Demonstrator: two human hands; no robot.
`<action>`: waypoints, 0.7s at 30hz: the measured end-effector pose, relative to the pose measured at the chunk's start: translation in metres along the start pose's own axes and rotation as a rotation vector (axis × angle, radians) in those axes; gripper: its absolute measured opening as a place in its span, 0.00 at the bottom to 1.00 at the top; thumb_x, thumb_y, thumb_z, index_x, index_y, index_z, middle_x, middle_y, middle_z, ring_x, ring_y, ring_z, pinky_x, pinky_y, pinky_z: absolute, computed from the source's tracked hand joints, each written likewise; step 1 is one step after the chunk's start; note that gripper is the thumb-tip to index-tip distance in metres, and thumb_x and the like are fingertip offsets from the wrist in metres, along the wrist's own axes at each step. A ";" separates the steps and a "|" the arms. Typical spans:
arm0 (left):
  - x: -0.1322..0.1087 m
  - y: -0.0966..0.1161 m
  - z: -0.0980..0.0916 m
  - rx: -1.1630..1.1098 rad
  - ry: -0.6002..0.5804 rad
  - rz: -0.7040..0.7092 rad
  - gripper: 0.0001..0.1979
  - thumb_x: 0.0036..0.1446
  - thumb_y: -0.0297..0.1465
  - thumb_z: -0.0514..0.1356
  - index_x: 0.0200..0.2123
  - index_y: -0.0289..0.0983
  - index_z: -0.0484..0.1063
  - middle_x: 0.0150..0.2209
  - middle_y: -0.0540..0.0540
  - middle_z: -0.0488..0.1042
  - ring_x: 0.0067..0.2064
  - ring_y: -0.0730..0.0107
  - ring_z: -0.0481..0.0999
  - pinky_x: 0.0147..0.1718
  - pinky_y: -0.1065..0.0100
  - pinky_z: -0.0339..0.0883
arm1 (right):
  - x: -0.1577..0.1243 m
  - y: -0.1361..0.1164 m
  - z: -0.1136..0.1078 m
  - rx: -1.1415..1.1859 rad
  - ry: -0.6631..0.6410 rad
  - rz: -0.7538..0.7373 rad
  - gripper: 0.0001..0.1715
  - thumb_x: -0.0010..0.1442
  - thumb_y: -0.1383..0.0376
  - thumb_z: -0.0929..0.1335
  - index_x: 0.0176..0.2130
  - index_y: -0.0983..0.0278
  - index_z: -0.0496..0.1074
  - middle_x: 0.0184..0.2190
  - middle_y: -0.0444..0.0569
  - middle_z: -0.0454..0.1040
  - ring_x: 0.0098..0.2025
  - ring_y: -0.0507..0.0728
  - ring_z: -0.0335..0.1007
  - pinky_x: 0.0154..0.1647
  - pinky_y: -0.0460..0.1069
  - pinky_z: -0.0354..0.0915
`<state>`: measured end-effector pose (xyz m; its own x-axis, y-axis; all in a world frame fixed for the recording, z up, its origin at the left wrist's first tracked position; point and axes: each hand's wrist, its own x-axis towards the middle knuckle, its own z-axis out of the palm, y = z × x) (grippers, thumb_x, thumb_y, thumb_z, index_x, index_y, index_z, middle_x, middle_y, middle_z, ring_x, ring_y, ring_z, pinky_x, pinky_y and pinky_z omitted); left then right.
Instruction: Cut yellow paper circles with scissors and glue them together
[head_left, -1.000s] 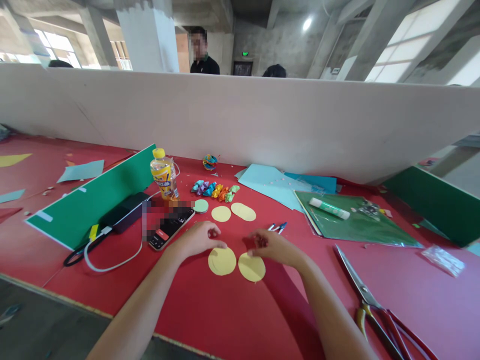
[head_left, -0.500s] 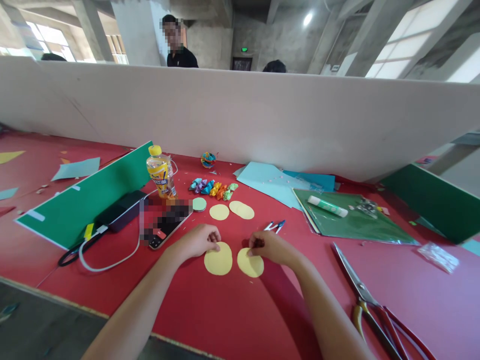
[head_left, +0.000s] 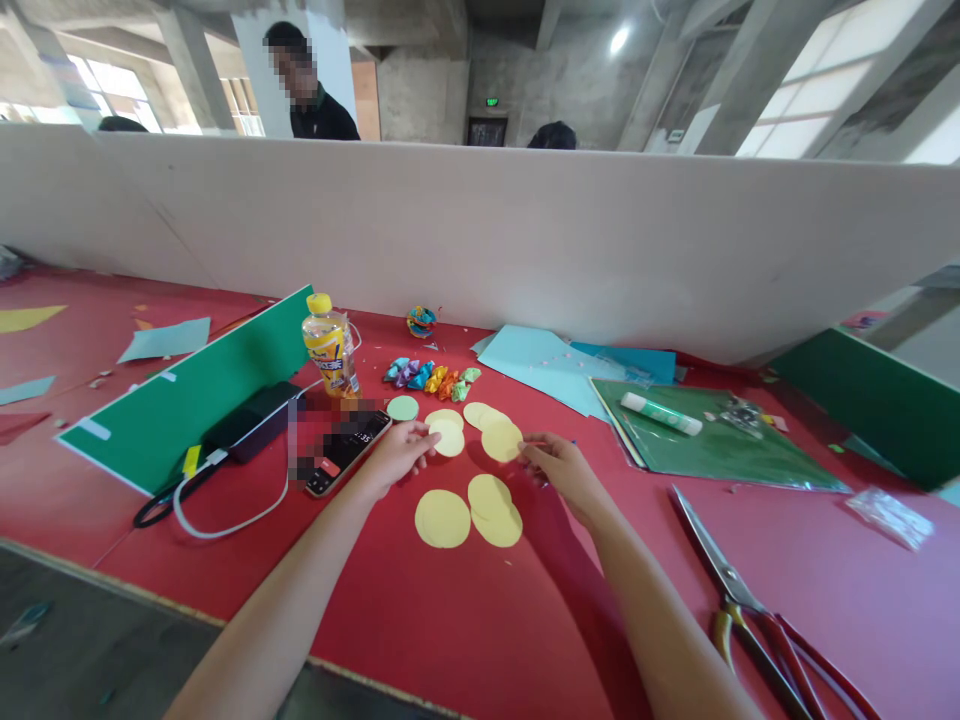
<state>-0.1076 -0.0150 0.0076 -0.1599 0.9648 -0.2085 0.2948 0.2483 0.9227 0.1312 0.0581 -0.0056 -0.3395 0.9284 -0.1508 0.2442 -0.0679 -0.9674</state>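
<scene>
My left hand pinches the left edge of a pale yellow paper circle, which overlaps another yellow circle behind it. With thumb and fingers, my right hand grips the right edge of a second yellow paper circle, in front of more overlapping circles. Closer to me on the red table lie a yellow circle stack and an overlapping pair of circles. A green paper circle is beyond my left hand. Whether the held circles touch the table I cannot tell.
Twisted coloured paper pieces lie behind the circles. A bottle, phone and cabled black box are left. Large scissors, a glue stick and green sheets are right. A person stands beyond the white partition.
Both hands have moved away from the near circles toward the far ones, each now pinching a circle there. The near right circles show as an overlapping pair. The person beyond has shifted left.
</scene>
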 end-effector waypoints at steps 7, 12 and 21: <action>-0.008 0.004 -0.005 0.257 -0.132 0.082 0.27 0.39 0.46 0.65 0.41 0.37 0.67 0.40 0.45 0.70 0.39 0.65 0.71 0.34 0.69 0.63 | -0.006 -0.002 0.004 -0.321 -0.216 -0.154 0.22 0.50 0.55 0.68 0.42 0.65 0.68 0.31 0.48 0.72 0.31 0.55 0.68 0.29 0.48 0.63; -0.017 0.002 -0.009 0.594 -0.318 0.146 0.20 0.32 0.40 0.68 0.31 0.40 0.70 0.38 0.49 0.69 0.39 0.65 0.70 0.35 0.70 0.61 | -0.011 -0.003 0.008 -0.590 -0.399 -0.251 0.19 0.44 0.59 0.73 0.37 0.63 0.73 0.37 0.49 0.71 0.36 0.57 0.66 0.34 0.49 0.62; -0.016 0.000 -0.006 0.520 -0.301 0.098 0.18 0.37 0.33 0.65 0.36 0.40 0.69 0.35 0.49 0.70 0.36 0.67 0.70 0.31 0.71 0.61 | -0.016 -0.007 0.010 -0.524 -0.469 -0.213 0.08 0.47 0.71 0.67 0.32 0.63 0.70 0.33 0.47 0.70 0.33 0.55 0.66 0.31 0.47 0.61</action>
<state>-0.1101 -0.0307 0.0131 0.1426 0.9484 -0.2831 0.7286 0.0930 0.6786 0.1260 0.0404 0.0012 -0.7526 0.6399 -0.1554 0.4919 0.3895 -0.7787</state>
